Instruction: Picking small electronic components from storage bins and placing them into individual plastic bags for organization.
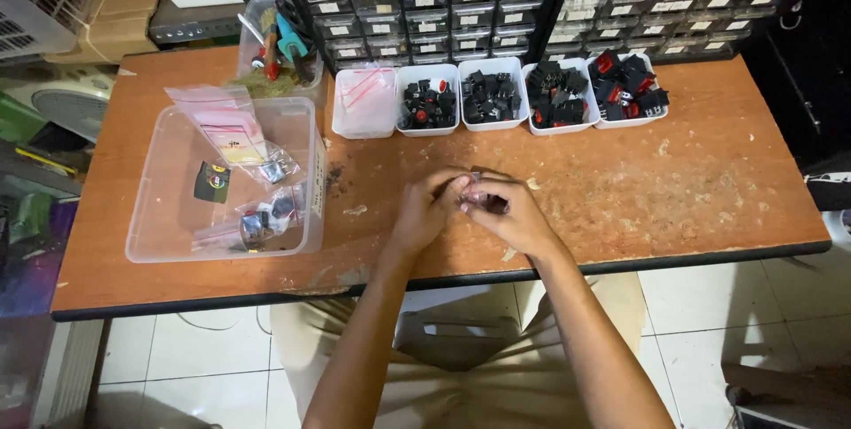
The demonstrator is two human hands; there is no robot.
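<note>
head view: one camera, looking down over the desk (620,207)
left hand (425,212): fingers curled narrow, pinching a small clear bag (476,197) from the left, wrist resting on desk
right hand (512,216): closed on the same bag from the right, fingertips meeting the left's
bag location: between both hands, just above desk centre near front edge
bag look: tiny, transparent, dark contents; mostly hidden by fingers, cannot tell if sealed
doing it well (judgement): keep bag low over desk, pinch the top edge evenly, don't squeeze contents
nearby: clear tub (177,243) with filled bags at left; white bins (496,119) of black and red switches behind
</note>
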